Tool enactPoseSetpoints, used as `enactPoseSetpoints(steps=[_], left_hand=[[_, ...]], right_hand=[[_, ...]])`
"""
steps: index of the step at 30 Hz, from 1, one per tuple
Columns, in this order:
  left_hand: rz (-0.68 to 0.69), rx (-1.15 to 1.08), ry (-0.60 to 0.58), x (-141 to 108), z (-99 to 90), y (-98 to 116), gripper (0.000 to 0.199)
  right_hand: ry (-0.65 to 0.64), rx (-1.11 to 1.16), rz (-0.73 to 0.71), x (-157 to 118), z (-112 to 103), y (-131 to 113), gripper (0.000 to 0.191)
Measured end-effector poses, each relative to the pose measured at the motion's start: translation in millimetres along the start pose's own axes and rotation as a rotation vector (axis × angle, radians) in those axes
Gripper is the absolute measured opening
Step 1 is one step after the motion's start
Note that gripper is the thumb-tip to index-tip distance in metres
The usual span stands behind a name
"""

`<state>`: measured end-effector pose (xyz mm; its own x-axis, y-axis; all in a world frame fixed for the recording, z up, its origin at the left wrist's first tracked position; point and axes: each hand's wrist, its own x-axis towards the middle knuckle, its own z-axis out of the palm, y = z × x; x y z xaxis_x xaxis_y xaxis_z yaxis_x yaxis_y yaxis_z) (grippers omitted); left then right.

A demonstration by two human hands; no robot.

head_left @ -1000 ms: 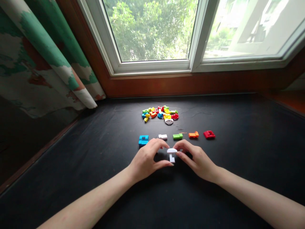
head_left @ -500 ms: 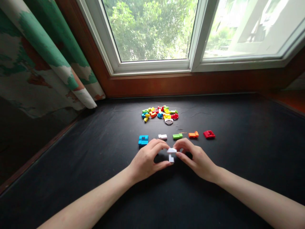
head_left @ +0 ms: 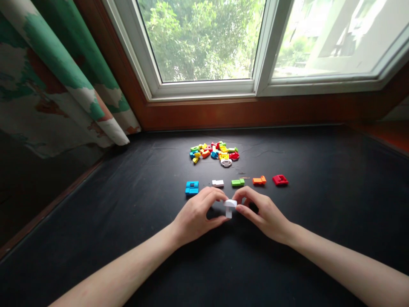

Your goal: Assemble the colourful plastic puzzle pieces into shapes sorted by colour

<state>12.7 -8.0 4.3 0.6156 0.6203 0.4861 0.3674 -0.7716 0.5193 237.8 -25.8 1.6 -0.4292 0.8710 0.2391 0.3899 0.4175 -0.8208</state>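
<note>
Between my hands, just above the dark tabletop, is a white plastic puzzle piece (head_left: 230,204) with a rounded top and a narrower stem below. My left hand (head_left: 198,213) pinches it from the left, thumb low at the stem and fingers at the top. My right hand (head_left: 260,213) grips the right end of the rounded top between thumb and fingertips. Whether it is one piece or two joined ones I cannot tell. Just beyond my left fingers lies a blue piece (head_left: 192,188), with a small white piece (head_left: 217,183) to its right.
The row continues rightward with a green piece (head_left: 238,182), an orange piece (head_left: 259,180) and a red piece (head_left: 280,180). Farther back lies a heap of mixed-colour pieces (head_left: 214,152), a white ring-like piece (head_left: 226,163) at its front. A window (head_left: 204,90) and curtain (head_left: 105,115) border the black surface.
The white piece has turned slightly, its stem shifting a little to the left under the rounded top. Both hands stay almost in place.
</note>
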Motion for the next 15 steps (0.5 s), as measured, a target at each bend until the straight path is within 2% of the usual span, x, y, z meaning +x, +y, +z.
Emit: enactPoseSetpoints(steps=[15], left_hand=[[0.054, 0.012, 0.033, 0.3, 0.8, -0.9, 0.031]], right_hand=[[-0.001, -0.040, -0.019, -0.2, 0.4, -0.6, 0.011]])
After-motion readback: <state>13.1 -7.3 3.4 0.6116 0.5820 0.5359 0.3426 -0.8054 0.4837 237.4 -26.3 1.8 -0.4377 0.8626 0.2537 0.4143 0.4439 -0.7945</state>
